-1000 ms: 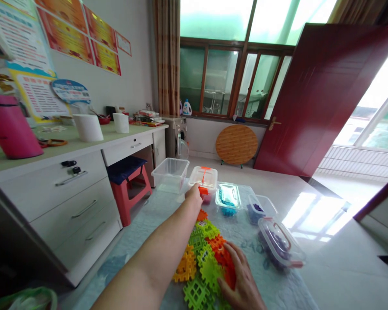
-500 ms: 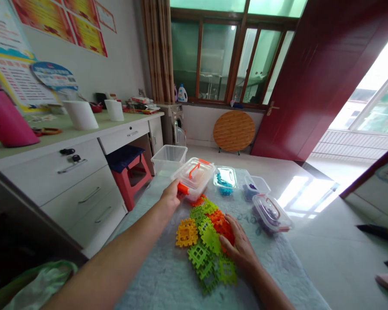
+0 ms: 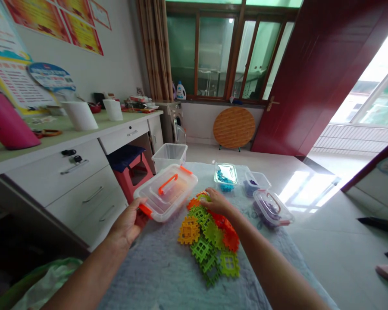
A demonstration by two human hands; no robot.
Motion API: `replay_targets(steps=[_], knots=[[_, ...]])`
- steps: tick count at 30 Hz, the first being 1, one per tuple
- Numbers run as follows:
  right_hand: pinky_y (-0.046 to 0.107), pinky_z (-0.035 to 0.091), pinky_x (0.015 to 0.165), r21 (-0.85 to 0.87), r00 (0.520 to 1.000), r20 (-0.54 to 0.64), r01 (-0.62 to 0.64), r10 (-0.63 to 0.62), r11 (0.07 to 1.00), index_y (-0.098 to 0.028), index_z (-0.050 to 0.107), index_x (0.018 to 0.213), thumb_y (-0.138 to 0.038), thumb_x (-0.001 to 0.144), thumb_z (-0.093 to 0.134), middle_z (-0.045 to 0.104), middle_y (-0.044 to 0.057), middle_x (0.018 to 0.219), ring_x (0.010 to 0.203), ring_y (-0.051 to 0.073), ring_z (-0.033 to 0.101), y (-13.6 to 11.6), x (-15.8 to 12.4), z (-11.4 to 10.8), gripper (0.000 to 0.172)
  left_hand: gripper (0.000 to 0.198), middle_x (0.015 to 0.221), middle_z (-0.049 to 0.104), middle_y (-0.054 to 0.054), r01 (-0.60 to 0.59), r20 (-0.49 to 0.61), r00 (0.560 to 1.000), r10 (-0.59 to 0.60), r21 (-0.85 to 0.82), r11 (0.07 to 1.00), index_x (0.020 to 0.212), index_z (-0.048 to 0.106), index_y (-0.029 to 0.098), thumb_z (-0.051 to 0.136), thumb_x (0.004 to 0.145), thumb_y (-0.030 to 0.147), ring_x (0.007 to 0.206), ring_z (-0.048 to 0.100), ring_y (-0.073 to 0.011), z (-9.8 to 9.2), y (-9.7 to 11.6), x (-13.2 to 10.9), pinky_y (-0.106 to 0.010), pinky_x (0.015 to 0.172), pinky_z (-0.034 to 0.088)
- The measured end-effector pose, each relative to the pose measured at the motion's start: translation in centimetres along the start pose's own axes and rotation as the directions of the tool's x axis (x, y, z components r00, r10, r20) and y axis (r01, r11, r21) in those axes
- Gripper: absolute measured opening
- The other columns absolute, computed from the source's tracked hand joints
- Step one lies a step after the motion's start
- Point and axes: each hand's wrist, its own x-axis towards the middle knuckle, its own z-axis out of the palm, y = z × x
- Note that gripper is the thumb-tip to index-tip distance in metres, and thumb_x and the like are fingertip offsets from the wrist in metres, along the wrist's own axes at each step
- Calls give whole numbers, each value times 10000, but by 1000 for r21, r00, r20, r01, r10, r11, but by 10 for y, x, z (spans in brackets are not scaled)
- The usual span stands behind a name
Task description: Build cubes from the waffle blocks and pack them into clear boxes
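My left hand grips the near left corner of a clear lidded box with orange latches and an orange handle, by its orange latch. My right hand rests at the far end of a pile of plastic lattice pieces, its fingers partly hidden against them. The pile holds green pieces, red-orange pieces and orange-yellow pieces, spread on the blue cloth. Whether the right fingers grip a piece is unclear.
Beyond the pile stand a box with teal pieces, an open box with purple pieces and a lidded box. An open clear bin stands at the far left edge, near a red stool.
My left hand has brought the lidded box left and nearer. My right hand has moved from the red pieces on the right side to the far end of the pile.
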Motion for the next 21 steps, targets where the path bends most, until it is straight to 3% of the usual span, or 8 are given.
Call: replay_targets(steps=[2, 4, 7, 11, 15, 18, 21], knots=[[387, 339, 1056, -20, 999, 41, -8, 9, 1000, -89, 491, 1340, -393, 831, 589, 485, 189, 1395, 1280, 288, 451, -1, 12, 6, 601, 185, 621, 636, 15, -14, 10, 1000, 14, -4, 1000, 878, 622, 168, 605, 728, 62, 467, 575, -114, -9, 2, -2, -192, 427, 485], [386, 330, 1063, -26, 997, 76, 12, -10, 1000, -135, 538, 1317, -406, 824, 599, 506, 155, 1388, 1279, 283, 456, -2, 13, 9, 566, 222, 630, 642, 12, -29, 0, 1000, 29, -5, 1000, 919, 624, 172, 611, 722, 71, 470, 583, -119, -17, 4, -4, -191, 419, 487], [346, 367, 1029, -10, 986, 132, 109, -107, 994, -218, 624, 1231, -385, 834, 582, 595, 85, 1293, 1195, 236, 532, -4, -1, 7, 433, 254, 640, 651, 12, -43, -28, 999, 42, -24, 999, 949, 628, 177, 615, 717, 74, 483, 594, -120, -26, 6, -7, -193, 430, 503], [325, 424, 955, 60, 953, 183, 235, -242, 970, -212, 682, 1138, -387, 796, 627, 647, 76, 1215, 1109, 238, 585, -9, -32, -6, 388, 241, 644, 656, 20, -36, -23, 999, 35, -47, 998, 928, 638, 167, 592, 725, 45, 469, 585, -103, -31, 6, -13, -183, 434, 508], [315, 461, 838, 123, 960, 225, 139, -164, 983, -241, 715, 1043, -399, 727, 696, 704, 38, 1090, 965, 233, 630, -17, -50, -31, 354, 263, 687, 685, -10, -12, 37, 999, 14, -42, 999, 961, 651, 148, 558, 743, 34, 533, 639, -136, -32, 3, -19, -218, 484, 549], [281, 446, 730, 147, 992, 99, 68, -83, 987, -194, 712, 953, -360, 840, 559, 718, 48, 948, 829, 187, 623, -29, -43, -44, 253, 238, 706, 696, -51, 84, 139, 987, -83, 3, 997, 966, 656, 118, 568, 752, 66, 589, 672, -185, -34, 2, -20, -272, 529, 577], [250, 408, 642, 170, 995, -100, 8, 10, 985, -148, 670, 985, -391, 914, 446, 685, 50, 813, 720, 152, 586, -44, -25, -42, 338, 172, 679, 685, -58, 122, 189, 973, -137, 86, 989, 903, 653, 113, 616, 736, 105, 574, 668, -195, -40, 2, -15, -270, 501, 563]])
